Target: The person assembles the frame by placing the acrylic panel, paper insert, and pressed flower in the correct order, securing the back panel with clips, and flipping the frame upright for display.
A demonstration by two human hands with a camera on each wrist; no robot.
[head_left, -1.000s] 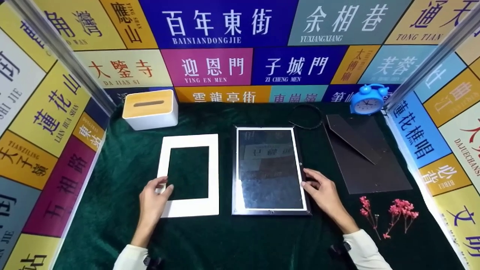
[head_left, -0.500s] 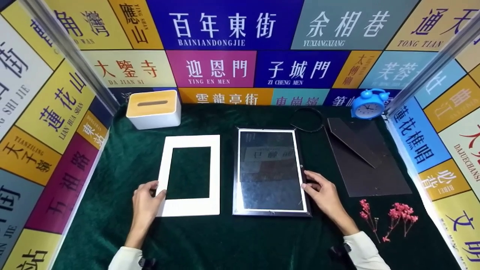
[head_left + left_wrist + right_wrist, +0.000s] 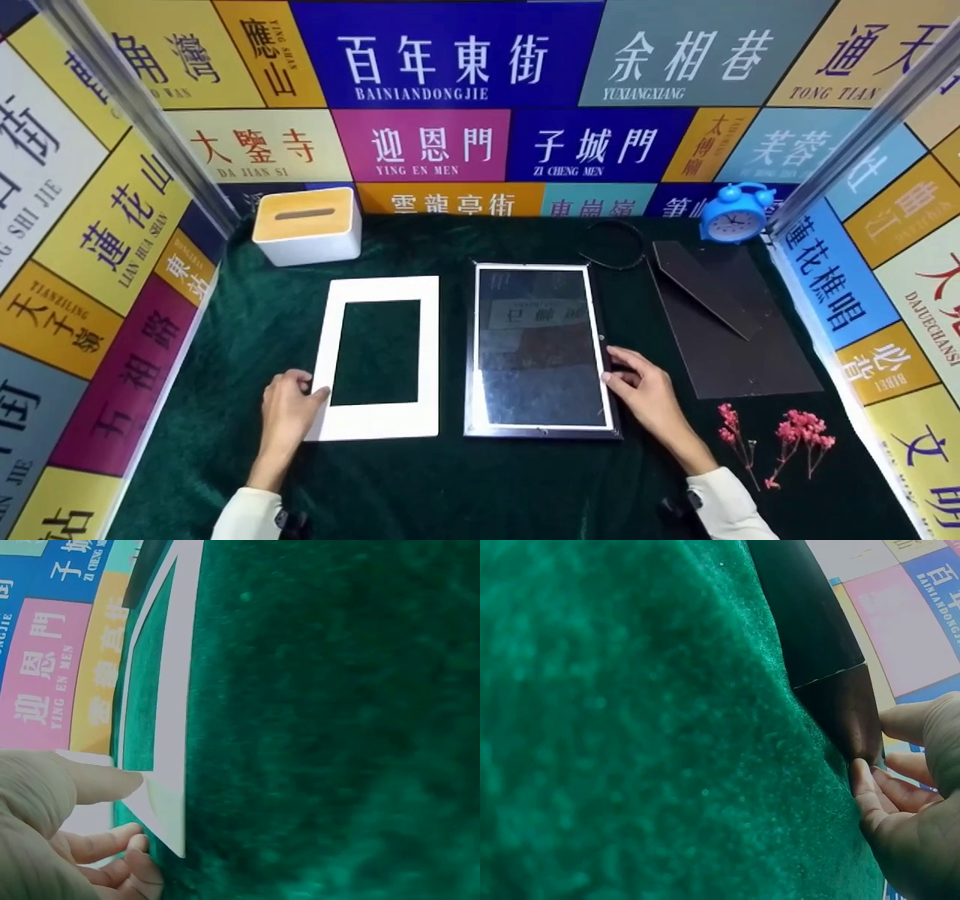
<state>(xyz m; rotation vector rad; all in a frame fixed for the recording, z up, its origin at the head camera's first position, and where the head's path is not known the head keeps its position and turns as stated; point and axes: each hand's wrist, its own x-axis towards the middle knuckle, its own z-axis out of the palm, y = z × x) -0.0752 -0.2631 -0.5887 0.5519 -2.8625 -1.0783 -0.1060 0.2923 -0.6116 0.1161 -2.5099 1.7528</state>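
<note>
A white rectangular photo mat (image 3: 382,418) with a window cut in it lies at centre-left in the head view. My left hand (image 3: 289,412) holds its lower left edge, thumb on the face and fingers curled beside the edge. The left wrist view shows that thumb (image 3: 112,781) over the mat near its corner. To the right lies a dark picture frame (image 3: 536,352) with a clear, reflective pane and white inner border. My right hand (image 3: 649,397) grips the frame's right edge between thumb and fingers. In the right wrist view the fingers (image 3: 907,722) meet the frame's dark side (image 3: 847,709).
A black backing board (image 3: 727,345) with a folded stand leg lies at the right. Pink dried flowers (image 3: 802,431) are in front of it. Behind stand a tissue box (image 3: 307,232), a thin black loop (image 3: 615,247) and a blue alarm clock (image 3: 733,217). Printed panels enclose the cloth.
My left hand has moved left from over the mat's window border to its outer edge. The right hand stays on the frame. The camera view has shifted slightly.
</note>
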